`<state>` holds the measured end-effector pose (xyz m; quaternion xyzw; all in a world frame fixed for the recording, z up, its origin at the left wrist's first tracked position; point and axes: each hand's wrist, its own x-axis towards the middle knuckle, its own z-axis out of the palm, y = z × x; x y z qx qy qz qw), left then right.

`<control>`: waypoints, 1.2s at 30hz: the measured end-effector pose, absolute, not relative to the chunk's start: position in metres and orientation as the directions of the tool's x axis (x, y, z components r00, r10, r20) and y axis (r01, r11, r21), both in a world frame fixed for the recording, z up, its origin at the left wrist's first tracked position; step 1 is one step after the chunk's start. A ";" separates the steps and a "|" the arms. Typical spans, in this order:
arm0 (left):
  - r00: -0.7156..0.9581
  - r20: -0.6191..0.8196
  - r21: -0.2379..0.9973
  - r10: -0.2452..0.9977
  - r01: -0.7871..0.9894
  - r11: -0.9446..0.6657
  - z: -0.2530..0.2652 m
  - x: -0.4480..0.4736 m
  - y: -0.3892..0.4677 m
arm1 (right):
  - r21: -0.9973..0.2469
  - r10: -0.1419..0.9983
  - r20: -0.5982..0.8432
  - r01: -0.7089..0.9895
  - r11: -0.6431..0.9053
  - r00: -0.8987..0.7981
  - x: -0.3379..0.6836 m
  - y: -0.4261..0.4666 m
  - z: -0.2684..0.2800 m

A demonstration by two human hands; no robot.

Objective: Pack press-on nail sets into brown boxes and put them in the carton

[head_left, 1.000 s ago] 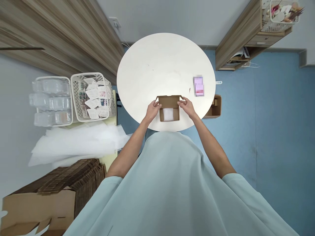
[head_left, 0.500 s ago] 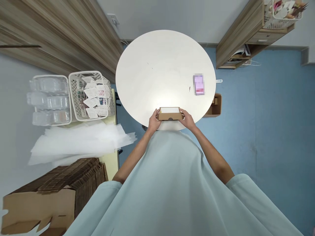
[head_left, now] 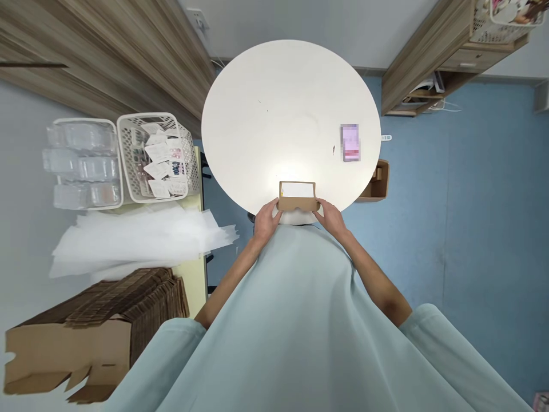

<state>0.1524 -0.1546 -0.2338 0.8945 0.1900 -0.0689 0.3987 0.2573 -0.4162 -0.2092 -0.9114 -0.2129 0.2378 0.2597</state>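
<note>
A small brown cardboard box (head_left: 297,203) is held at the near edge of the white round table (head_left: 283,109). A white rectangle with a small yellow mark shows on its upper part; whether that is a label or contents I cannot tell. My left hand (head_left: 266,221) grips the box's left end, its thumb toward the near side. On the opposite end, my right hand (head_left: 331,220) has its fingers closed in the same way. Farther right on the table lies a pixelated purple-pink item (head_left: 350,143), with a small dark mark close by.
At left stand a white basket (head_left: 189,163) of carded small items and a bin of clear plastic boxes (head_left: 98,169). White sheets (head_left: 137,237) and stacked flattened cardboard boxes (head_left: 86,343) lie nearer. An open carton (head_left: 384,191) is beneath the table's right edge.
The box has tilted so its near brown face and white rectangle show more fully. Both hands have shifted a little lower around its ends. The whole view has moved slightly.
</note>
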 end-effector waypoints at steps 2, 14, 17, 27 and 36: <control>0.896 -0.340 0.666 0.285 0.443 -0.600 -0.234 0.152 -0.156 | -0.536 0.485 -0.397 0.232 -0.811 0.779 0.256 -0.414 -0.209; 0.815 -0.517 0.737 0.262 0.579 -0.348 -0.233 0.156 -0.159 | -0.564 0.366 -0.578 -0.032 -0.825 0.729 0.247 -0.412 -0.228; 0.799 -0.535 0.749 0.274 0.599 -0.284 -0.235 0.157 -0.158 | -0.603 0.353 -0.575 -0.090 -0.793 0.738 0.248 -0.411 -0.232; 0.725 -0.607 0.689 0.326 0.684 -0.241 -0.263 0.163 -0.157 | -0.622 0.259 -0.608 -0.248 -0.743 0.750 0.252 -0.410 -0.246; 0.702 -0.652 0.690 0.286 0.706 -0.160 -0.276 0.163 -0.159 | -0.611 0.222 -0.639 -0.311 -0.728 0.737 0.249 -0.410 -0.261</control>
